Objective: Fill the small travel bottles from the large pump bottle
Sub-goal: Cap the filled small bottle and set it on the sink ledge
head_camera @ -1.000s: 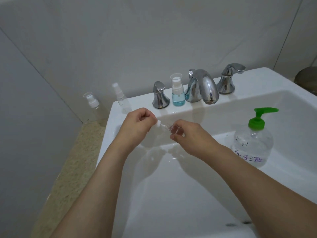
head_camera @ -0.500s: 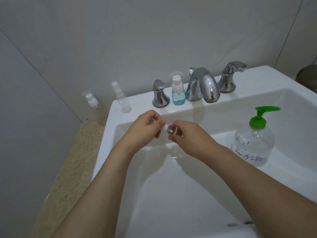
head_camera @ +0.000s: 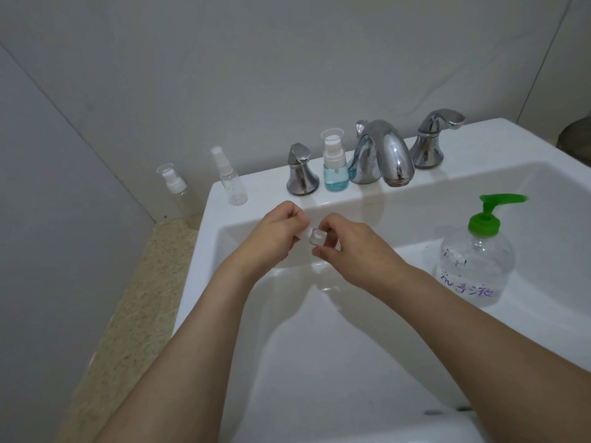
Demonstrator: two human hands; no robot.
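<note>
White ceramic sink (head_camera: 543,187), grey tiled wall behind. L hand (head_camera: 275,238) + R hand (head_camera: 348,251) over basin, fingers clamped on small clear travel bottle w/ white cap (head_camera: 315,236). Large clear pump bottle w/ green pump (head_camera: 476,260) standing in basin, R side.

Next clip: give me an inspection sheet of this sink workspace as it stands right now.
Surface: white sink, basin bare; speckled counter to its left.
Job's things: green-pump bottle standing in the basin; blue-liquid travel bottle on the ledge; clear spray bottle on the ledge corner; clear pump bottle on the counter; small clear bottle held between the hands.
Clutter: nothing seen.
Grippers: left hand and right hand both pinch the small clear bottle.
Cables: nothing seen.
Surroundings: chrome faucet, grey wall.
</note>
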